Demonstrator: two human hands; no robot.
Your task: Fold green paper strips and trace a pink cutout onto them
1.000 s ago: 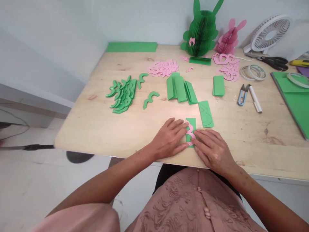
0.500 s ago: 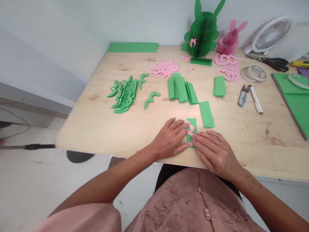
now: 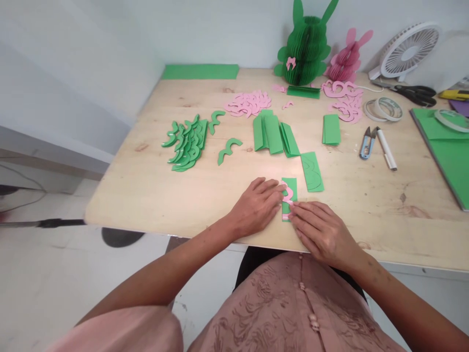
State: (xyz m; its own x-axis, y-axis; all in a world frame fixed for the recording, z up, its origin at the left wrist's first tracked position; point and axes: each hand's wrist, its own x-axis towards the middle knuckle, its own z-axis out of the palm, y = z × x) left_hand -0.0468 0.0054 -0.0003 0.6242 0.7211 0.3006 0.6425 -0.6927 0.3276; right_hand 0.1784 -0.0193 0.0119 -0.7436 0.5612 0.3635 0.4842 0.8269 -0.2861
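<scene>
A pink wavy paper cutout [image 3: 289,195] lies on a small upright green paper rectangle [image 3: 286,209] near the table's front edge. From the left, my left hand [image 3: 256,208] rests flat, its fingertips touching the cutout's upper part and the paper's edge. On the other side my right hand [image 3: 324,232] has its fingers stretched out, the tips on the cutout's middle and the paper's right side. The cutout's lower right portion is hidden under those fingers. Just above my right hand is a green paper piece with drawn curved lines [image 3: 312,172].
Folded green papers [image 3: 274,134] stand further back. Green cutouts [image 3: 188,144] are heaped at left, pink cutouts [image 3: 249,103] behind. To the right lie small snips [image 3: 367,144], a white pen [image 3: 387,149], tape rolls [image 3: 391,110] and scissors [image 3: 414,93]. Honeycomb-paper rabbits [image 3: 307,51] line the wall.
My left hand has drawn back slightly from the lower end of the cutout, baring more of it. The view has shifted a little; the papers lie as before.
</scene>
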